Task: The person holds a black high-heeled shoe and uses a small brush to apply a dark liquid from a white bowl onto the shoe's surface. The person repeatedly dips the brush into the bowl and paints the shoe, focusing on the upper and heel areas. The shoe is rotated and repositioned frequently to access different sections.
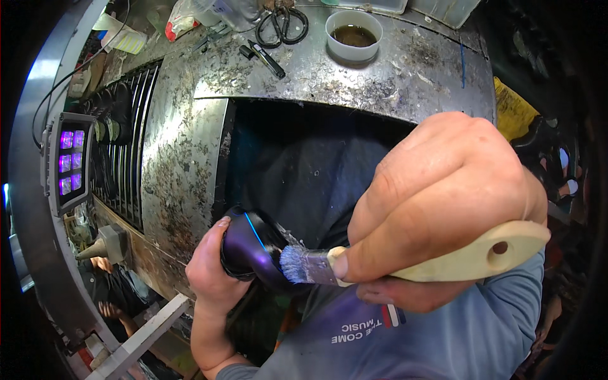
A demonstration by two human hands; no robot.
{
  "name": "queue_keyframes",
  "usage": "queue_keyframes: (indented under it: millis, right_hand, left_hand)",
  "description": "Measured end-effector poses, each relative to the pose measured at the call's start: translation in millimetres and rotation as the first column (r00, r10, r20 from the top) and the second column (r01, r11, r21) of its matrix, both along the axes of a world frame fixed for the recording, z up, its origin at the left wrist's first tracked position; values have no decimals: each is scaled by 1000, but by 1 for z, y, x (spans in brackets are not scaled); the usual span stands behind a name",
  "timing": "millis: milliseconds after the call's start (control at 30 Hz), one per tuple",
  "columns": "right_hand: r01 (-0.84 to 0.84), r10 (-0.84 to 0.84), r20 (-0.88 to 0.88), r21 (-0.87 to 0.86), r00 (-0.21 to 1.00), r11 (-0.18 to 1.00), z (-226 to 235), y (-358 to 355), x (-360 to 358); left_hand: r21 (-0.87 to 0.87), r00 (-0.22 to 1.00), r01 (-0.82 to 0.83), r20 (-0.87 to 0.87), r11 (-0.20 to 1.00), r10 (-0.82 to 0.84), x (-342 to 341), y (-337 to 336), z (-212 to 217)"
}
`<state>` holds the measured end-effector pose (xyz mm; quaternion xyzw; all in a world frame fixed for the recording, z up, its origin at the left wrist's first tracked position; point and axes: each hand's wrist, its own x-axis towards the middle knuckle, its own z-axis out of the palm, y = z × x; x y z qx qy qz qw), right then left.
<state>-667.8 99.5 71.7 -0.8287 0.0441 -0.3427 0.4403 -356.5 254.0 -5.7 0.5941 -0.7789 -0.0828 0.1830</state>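
My left hand [212,269] is closed around a glossy black shoe-like piece [256,250], rounded, with a violet sheen and a thin blue streak of light on it. Part of the piece is hidden by my fingers and the brush. In my right hand [443,196] is a flat paintbrush [475,256] with a pale handle, a hole near its end and a metal band. Its whitish bristles touch the right side of the black piece. My right thumb presses near the band. Wet-looking whitish streaks show on the piece's upper right edge.
Beyond my hands, a stained metal bench [180,158] surrounds a dark recess [304,152]. On it stand a white bowl [354,38] of brown liquid, a black marker [267,60] and black-handled scissors [282,28]. A violet-lit lamp [71,161] stands at left beside a barred grate [136,145].
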Motion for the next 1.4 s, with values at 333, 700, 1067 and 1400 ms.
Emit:
queue_keyframes:
  millis: [333,700,1067,1400]
  right_hand:
    - [246,-270,410,111,871,963,-27,13,16]
    - [287,-268,416,17,869,958,-33,-1,25]
    - [223,-197,206,-110,959,969,-39,-6,22]
    - [206,-188,167,-95,968,974,-50,-2,26]
  left_hand:
    - [248,984,-65,-143,967,103,-7,7,-2]
    - [487,948,-66,-242,871,207,-28,1,23]
    - [713,660,22,-537,701,526,-25,5,17]
    - [770,432,120,-609,627,666,-27,2,14]
